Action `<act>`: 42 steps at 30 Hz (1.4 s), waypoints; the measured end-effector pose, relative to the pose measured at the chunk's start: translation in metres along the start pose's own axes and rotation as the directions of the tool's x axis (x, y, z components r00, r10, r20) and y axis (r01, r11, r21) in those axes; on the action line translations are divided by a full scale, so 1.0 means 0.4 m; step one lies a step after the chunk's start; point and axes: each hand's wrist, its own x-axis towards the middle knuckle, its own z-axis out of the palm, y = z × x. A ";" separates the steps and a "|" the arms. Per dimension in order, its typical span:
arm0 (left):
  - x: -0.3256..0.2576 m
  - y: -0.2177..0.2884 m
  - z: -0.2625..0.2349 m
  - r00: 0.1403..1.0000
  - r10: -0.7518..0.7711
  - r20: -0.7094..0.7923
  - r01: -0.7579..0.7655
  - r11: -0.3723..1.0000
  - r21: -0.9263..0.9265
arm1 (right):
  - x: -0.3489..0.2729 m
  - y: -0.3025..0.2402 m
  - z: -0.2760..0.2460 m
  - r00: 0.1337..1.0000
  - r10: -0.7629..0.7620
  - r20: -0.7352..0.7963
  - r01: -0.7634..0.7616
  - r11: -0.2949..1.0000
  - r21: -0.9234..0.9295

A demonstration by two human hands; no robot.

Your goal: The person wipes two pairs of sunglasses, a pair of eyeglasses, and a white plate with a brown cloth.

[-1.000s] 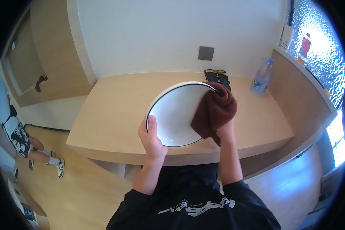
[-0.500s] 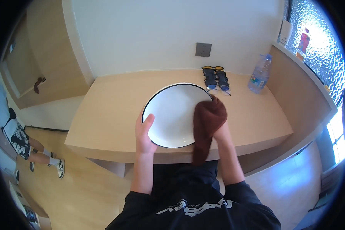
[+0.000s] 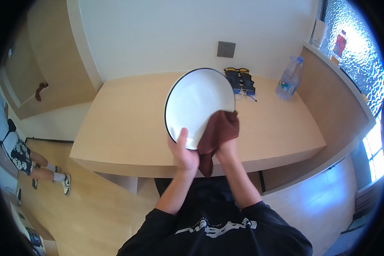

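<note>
A round white plate [image 3: 198, 100] with a dark rim is held up over the near part of the desk, its inner face toward me. My left hand [image 3: 184, 152] grips its lower left edge, thumb over the rim on the inside and fingers hidden behind. A brown cloth [image 3: 219, 130] drapes over the plate's lower right edge and hangs down below it. My right hand [image 3: 227, 150] is closed at that edge with the cloth over it; most of its fingers are covered.
Several pairs of glasses [image 3: 241, 81] lie in a stack at the back of the wooden desk [image 3: 128, 123]. A clear plastic bottle [image 3: 289, 79] stands at the back right beside the side panel [image 3: 328, 98]. A person in patterned shorts [image 3: 21, 155] stands at far left.
The plate has turned and tilted more upright, its top edge now farther up. My left hand has moved right to the lower edge. My right hand with the cloth has shifted left and down.
</note>
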 end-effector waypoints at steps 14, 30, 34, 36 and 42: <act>0.049 0.044 0.003 0.979 -0.143 -0.145 0.121 0.981 -0.148 | -0.059 -0.018 0.020 0.835 -0.550 0.029 0.512 0.756 -0.409; 0.065 0.081 -0.012 0.984 -0.178 -0.009 0.178 0.983 -0.036 | 0.013 -0.080 0.009 0.930 -0.329 0.165 0.347 0.933 -0.093; -0.026 0.029 0.012 0.985 -0.076 -0.153 0.048 0.983 -0.179 | -0.098 -0.027 0.066 0.970 -0.088 -0.225 0.001 0.933 -0.359; -0.021 0.030 -0.003 0.987 -0.075 -0.143 0.064 0.994 -0.085 | -0.079 -0.020 0.041 0.987 -0.123 -0.100 0.084 0.941 -0.327; 0.088 0.119 -0.074 0.936 -0.238 0.261 0.242 0.970 0.015 | -0.008 -0.122 -0.001 0.935 -0.284 0.214 0.350 0.837 -0.421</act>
